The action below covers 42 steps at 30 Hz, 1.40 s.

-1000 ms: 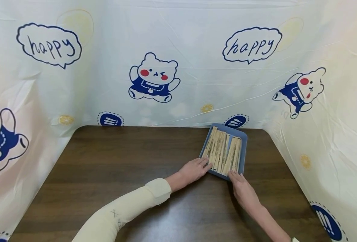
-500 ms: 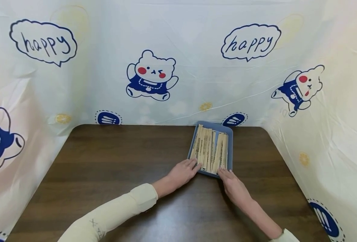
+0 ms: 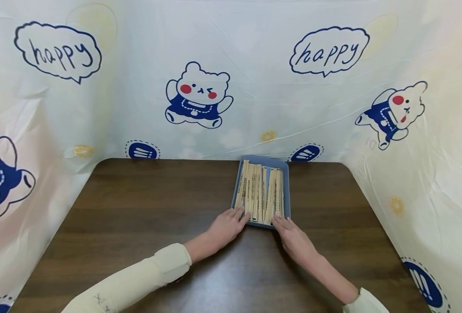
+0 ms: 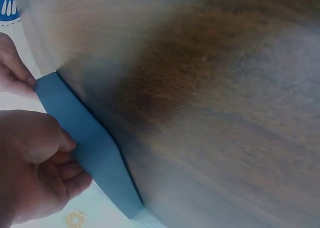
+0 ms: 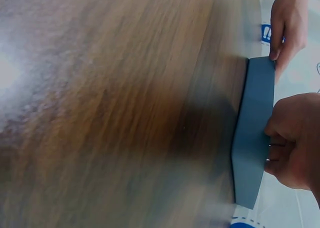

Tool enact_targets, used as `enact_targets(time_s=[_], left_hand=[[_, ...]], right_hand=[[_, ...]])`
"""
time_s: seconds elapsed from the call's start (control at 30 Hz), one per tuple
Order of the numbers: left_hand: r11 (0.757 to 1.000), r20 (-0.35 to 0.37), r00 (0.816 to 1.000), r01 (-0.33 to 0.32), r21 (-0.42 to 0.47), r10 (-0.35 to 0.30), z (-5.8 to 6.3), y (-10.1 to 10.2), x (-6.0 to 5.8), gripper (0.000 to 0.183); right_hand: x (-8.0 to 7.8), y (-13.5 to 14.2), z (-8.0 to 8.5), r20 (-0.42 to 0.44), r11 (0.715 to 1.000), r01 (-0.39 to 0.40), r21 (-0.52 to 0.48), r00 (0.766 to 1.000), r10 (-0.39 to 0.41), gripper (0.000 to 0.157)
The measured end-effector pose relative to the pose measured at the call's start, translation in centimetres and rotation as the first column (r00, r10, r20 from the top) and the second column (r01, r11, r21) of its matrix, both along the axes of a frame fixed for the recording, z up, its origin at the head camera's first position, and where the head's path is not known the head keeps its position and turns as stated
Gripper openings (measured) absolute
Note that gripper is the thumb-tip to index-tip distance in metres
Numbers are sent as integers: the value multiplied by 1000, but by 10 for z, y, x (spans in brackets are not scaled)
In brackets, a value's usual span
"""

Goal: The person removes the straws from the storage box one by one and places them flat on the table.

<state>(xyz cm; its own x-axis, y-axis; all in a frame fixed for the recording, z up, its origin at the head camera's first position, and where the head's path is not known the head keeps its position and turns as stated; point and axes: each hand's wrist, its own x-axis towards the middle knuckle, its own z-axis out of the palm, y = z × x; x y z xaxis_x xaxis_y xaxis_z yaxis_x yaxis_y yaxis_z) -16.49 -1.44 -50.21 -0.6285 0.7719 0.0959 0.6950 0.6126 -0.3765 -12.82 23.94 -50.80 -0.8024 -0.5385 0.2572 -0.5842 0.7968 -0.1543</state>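
With curled fingers, my left hand (image 3: 224,228) and right hand (image 3: 296,243) pinched the tray (image 3: 287,189) at its six-o'clock rim; with the sticks (image 3: 256,191) it had slid from one o'clock toward twelve, so the repositioning seemed under way.

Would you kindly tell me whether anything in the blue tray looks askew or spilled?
Nothing looks spilled. The pale sticks in the blue tray sit slightly askew: right of the middle, a gap, wider at the far end, breaks their otherwise close row.
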Motion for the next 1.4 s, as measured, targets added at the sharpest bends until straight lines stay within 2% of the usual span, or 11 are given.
enact_targets(time_s=[0.17, 0.3, 0.63, 0.8, 1.1, 1.4], left_hand=[[998, -33, 999, 11, 56, -9, 1, -9, 4, 43], [996, -19, 1000, 10, 88, -8, 1, -16, 7, 41], [995, 75, 993, -95, 38, 92, 9, -26, 16, 45], [992, 111, 986, -126, 12, 123, 11, -30, 21, 49], [988, 99, 984, -148, 29, 145, 11, -35, 29, 52], [984, 131, 975, -180, 4, 178, 11, -39, 35, 54]], right_hand=[[-3, -8, 2, 11, 1000, -16, 11, 1000, 15, 38], [-4, -13, 1, 4, 999, -40, 23, 999, 40, 38], [-8, -22, 1, -25, 995, -95, 33, 995, 95, 42], [-9, -27, 1, -26, 994, -108, 32, 994, 109, 41], [-10, -32, -1, -34, 990, -133, 50, 990, 135, 41], [-11, -37, -3, -73, 985, -165, 52, 983, 168, 42]])
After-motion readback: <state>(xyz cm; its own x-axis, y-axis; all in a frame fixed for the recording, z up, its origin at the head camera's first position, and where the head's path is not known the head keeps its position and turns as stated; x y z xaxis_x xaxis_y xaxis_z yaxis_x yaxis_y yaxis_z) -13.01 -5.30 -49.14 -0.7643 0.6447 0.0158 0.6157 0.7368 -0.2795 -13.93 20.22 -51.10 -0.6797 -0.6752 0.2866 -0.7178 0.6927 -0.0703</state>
